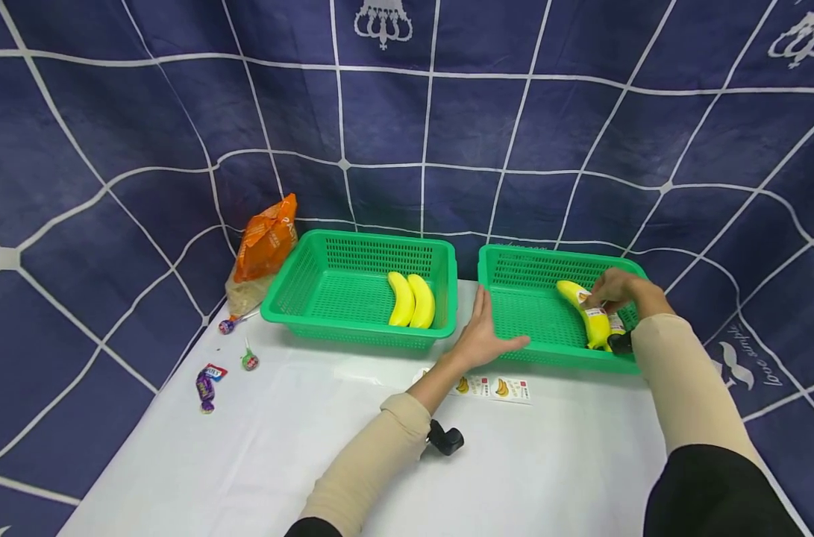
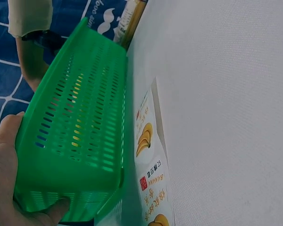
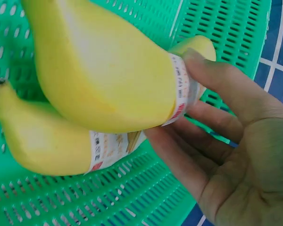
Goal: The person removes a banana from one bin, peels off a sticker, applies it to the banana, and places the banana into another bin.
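Note:
In the right green basket point(image 1: 524, 317), my right hand point(image 1: 618, 289) holds a yellow banana point(image 1: 579, 298) by one end, where a white printed label wraps round it. The right wrist view shows the thumb point(image 3: 212, 70) at the label's edge and the other fingers beneath. A second labelled banana point(image 3: 52, 141) lies close under the held one, on the basket's perforated floor. My left hand point(image 1: 480, 339) is spread at that basket's near left corner, thumb along the front rim and straight fingers along the left side.
The left green basket point(image 1: 306, 317) contains two bananas point(image 1: 412, 300) without visible labels. A strip of banana labels point(image 1: 494, 388) lies in front of the right basket. An orange-topped bag point(image 1: 262, 246), lollipops point(image 1: 249, 360) and a purple-wrapped candy point(image 1: 205, 391) lie at left. A patterned blue cloth hangs behind.

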`<state>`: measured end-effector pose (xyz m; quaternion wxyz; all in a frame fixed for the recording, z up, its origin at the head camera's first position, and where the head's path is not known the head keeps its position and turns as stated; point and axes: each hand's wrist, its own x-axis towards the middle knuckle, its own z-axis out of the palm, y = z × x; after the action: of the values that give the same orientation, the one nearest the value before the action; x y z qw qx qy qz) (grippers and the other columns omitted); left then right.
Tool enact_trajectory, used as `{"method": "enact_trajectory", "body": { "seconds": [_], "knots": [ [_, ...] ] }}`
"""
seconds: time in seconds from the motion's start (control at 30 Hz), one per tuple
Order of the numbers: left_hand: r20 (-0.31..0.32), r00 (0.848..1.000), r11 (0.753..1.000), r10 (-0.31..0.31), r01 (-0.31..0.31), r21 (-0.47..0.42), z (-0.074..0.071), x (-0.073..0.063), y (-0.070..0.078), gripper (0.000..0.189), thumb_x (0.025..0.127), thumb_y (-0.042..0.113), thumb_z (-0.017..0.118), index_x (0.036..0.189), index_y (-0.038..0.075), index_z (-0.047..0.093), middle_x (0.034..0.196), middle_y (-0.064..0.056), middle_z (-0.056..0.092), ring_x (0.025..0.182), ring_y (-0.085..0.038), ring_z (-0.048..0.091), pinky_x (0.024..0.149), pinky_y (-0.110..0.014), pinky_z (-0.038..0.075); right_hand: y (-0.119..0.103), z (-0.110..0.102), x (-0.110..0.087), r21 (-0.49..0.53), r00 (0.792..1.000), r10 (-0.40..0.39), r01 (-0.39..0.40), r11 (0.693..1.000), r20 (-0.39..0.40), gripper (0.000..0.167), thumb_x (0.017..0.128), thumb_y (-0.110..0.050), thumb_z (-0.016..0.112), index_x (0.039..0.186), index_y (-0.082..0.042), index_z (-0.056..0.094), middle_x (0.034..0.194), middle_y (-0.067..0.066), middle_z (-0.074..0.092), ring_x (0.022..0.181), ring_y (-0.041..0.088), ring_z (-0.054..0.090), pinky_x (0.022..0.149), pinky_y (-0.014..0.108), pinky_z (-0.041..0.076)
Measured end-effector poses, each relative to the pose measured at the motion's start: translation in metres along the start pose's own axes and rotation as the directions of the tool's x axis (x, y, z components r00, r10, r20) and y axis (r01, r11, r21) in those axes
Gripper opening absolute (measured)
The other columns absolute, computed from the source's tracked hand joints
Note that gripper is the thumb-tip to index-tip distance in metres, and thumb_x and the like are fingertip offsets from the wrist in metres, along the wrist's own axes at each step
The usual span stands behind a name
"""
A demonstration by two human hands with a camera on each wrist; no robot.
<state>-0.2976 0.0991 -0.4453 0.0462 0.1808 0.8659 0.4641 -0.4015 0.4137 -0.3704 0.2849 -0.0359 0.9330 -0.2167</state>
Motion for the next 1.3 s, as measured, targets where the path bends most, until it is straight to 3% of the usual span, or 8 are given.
{"method": "enact_trajectory", "body": {
  "seconds": [0.1,0.33,0.57,0.87,1.1,1.3],
  "knots": [
    [-0.006,1.0,1.0,-0.004,0.004,0.004,0.001,-0.001,0.0,0.12,0.08,0.059,0.071,0.156,0.013,-0.009,0.164,0.003,-0.021,0.131,-0.035,0.051,0.083,-0.031,0.056,0.0,0.004,0.005,-0.004,1.0,0.0,0.0,1.0,0.003,0.049,0.088,-0.024,0.072,0.114,0.015,0.06,0.093,0.009,0.067,0.079,0.014,0.065,0.08,0.035,0.06],
    [-0.003,1.0,1.0,0.005,-0.005,0.021,0.007,-0.004,0.001,0.119,0.08,0.059,0.071,0.157,0.009,-0.004,0.165,0.001,-0.018,0.141,-0.034,0.04,0.099,-0.036,0.052,0.002,0.018,0.01,-0.025,0.997,0.076,-0.076,0.997,0.024,0.036,0.087,-0.021,0.071,0.103,0.011,0.065,0.084,0.007,0.068,0.072,0.013,0.064,0.071,0.027,0.058],
    [-0.021,1.0,1.0,0.01,-0.01,0.022,0.006,-0.002,0.002,0.12,0.079,0.058,0.072,0.157,0.01,-0.006,0.165,0.0,-0.017,0.135,-0.035,0.047,0.095,-0.037,0.054,-0.003,0.021,0.012,-0.079,0.993,0.12,-0.119,0.99,0.006,0.028,0.083,-0.02,0.074,0.093,0.006,0.067,0.082,0.008,0.068,0.074,0.016,0.064,0.07,0.028,0.057],
    [-0.016,1.0,1.0,0.006,-0.006,0.013,0.0,0.0,0.002,0.12,0.079,0.057,0.072,0.157,0.009,-0.006,0.165,0.0,-0.017,0.138,-0.035,0.043,0.098,-0.038,0.052,-0.004,0.017,0.019,-0.152,0.984,0.173,-0.179,0.972,-0.051,0.039,0.08,-0.022,0.077,0.097,0.006,0.057,0.081,0.012,0.064,0.071,0.019,0.064,0.062,0.028,0.054],
    [-0.012,1.0,1.0,-0.002,0.002,0.002,-0.001,0.001,-0.001,0.119,0.079,0.056,0.072,0.157,0.01,-0.006,0.165,-0.001,-0.015,0.145,-0.033,0.032,0.109,-0.042,0.045,-0.01,0.021,0.024,-0.113,0.975,0.213,-0.218,0.969,-0.059,0.035,0.08,-0.014,0.075,0.1,0.011,0.059,0.078,0.016,0.067,0.068,0.021,0.066,0.061,0.03,0.057],
    [-0.008,1.0,1.0,0.008,-0.008,-0.009,-0.001,0.003,-0.003,0.119,0.08,0.055,0.072,0.157,0.01,-0.007,0.165,0.0,-0.017,0.147,-0.032,0.027,0.112,-0.042,0.041,-0.012,0.023,0.025,-0.099,0.969,0.237,-0.243,0.965,-0.069,0.02,0.079,-0.01,0.072,0.087,0.006,0.063,0.069,0.011,0.063,0.06,0.019,0.061,0.056,0.028,0.054]
  ]
}}
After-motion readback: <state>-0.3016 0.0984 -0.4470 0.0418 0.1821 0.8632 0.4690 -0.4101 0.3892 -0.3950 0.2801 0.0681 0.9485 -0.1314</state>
